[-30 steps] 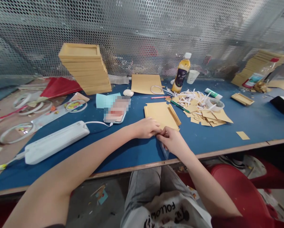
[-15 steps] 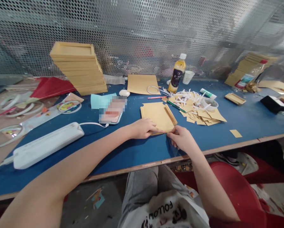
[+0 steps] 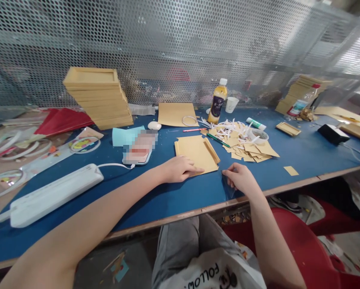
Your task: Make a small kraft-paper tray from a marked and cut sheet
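A tan cardboard piece (image 3: 195, 150) with raised folded sides at left and right lies on the blue table. My left hand (image 3: 180, 167) rests on its near edge, index finger stretched out along the card and the other fingers loosely bent. Just right of the card's near corner, apart from it, is my right hand (image 3: 238, 176). Its thumb and index finger are pinched together and the rest curl under. Whatever is between them, if anything, is too small to make out.
Behind the card's right side lie paper scraps (image 3: 255, 150), white strips and a green pen (image 3: 217, 140). A drink bottle (image 3: 217, 100), a stack of cardboard trays (image 3: 98, 98), a phone (image 3: 140, 148) and a white power strip (image 3: 56, 194) stand or lie around. The table edge is close in front.
My right hand has come off the card's near right corner and moved right, fingers still pinched. My left hand stays on the card. The view has shifted slightly.
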A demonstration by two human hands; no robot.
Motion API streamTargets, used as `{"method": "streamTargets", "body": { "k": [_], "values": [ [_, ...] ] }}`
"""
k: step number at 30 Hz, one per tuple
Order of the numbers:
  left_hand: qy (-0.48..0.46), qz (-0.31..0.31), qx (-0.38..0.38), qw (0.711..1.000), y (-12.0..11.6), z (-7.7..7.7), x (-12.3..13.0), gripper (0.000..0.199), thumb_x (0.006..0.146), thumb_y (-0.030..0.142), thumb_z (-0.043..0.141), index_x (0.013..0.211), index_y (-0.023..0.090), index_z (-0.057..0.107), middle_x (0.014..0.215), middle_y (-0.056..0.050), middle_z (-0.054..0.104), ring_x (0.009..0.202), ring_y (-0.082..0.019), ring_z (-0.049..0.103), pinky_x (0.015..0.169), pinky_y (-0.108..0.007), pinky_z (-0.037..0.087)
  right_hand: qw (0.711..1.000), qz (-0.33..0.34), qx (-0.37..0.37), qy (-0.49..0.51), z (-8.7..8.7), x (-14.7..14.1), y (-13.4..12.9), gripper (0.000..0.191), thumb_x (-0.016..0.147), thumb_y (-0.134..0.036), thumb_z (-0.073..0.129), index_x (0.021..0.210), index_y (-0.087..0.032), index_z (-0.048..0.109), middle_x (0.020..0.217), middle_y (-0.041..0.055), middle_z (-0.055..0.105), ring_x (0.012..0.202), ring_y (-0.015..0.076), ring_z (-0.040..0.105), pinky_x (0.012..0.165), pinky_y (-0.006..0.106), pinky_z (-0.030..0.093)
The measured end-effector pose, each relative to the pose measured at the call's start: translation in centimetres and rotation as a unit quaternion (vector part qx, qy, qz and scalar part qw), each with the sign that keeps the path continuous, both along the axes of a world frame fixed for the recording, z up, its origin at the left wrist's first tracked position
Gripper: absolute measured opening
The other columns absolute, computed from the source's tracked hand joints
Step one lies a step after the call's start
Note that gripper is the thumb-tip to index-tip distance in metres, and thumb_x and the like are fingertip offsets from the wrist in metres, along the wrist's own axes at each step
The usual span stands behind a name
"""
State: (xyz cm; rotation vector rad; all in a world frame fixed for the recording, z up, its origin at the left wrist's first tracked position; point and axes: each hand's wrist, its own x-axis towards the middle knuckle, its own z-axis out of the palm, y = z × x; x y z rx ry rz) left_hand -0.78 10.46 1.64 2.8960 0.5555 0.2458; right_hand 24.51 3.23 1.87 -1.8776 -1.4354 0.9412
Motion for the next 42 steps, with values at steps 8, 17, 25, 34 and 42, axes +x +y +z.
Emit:
{"method": "streamTargets", "body": {
  "k": [8,17,25,34,42],
  "values": [
    [-0.060,0.073,-0.012,0.995,-1.5,0.2,0.3,0.026,0.094,0.039,0.054,0.101,0.016,0.063,0.092,-0.005,0.062,0.087,-0.018,0.057,0.078,-0.027,0.041,0.988,0.002,0.116,-0.102,-0.6,2.9,1.8,0.018,0.082,-0.038,0.054,0.081,-0.020,0.052,0.060,0.0006,0.061,0.055,0.0187,0.059,0.053,0.030,0.047],
    [-0.071,0.144,-0.014,0.987,-2.5,0.4,1.0,0.018,0.089,0.033,0.064,0.086,0.017,0.057,0.080,-0.001,0.062,0.076,-0.017,0.057,0.070,-0.027,0.040,0.925,0.226,0.232,-0.198,2.9,1.6,3.9,0.016,0.085,-0.031,0.056,0.091,-0.021,0.067,0.099,0.0085,0.066,0.099,0.0248,0.059,0.091,0.036,0.043],
    [-0.073,0.148,-0.006,0.986,-2.7,0.2,1.2,0.019,0.087,0.030,0.064,0.080,0.018,0.053,0.076,0.000,0.059,0.071,-0.015,0.054,0.068,-0.026,0.038,0.832,0.475,0.144,-0.246,4.5,-2.0,5.8,0.009,0.074,-0.025,0.073,0.079,-0.018,0.071,0.081,0.0042,0.067,0.085,0.0222,0.060,0.077,0.031,0.043],
    [-0.070,0.124,-0.024,0.989,-2.1,0.1,1.2,0.022,0.090,0.031,0.057,0.074,0.018,0.048,0.073,0.000,0.054,0.070,-0.015,0.049,0.066,-0.027,0.035,0.823,0.529,0.151,-0.143,3.0,-0.6,8.0,0.013,0.077,-0.030,0.073,0.079,-0.018,0.068,0.076,0.0018,0.061,0.078,0.0164,0.056,0.072,0.026,0.042],
    [-0.069,0.113,-0.055,0.990,-1.9,0.3,1.3,0.023,0.092,0.030,0.051,0.073,0.018,0.046,0.071,0.000,0.052,0.070,-0.015,0.048,0.068,-0.028,0.035,0.812,0.521,0.238,-0.113,3.7,0.0,7.6,0.013,0.084,-0.031,0.068,0.086,-0.019,0.066,0.084,0.0034,0.067,0.082,0.0169,0.060,0.077,0.029,0.046]
  ]
}}
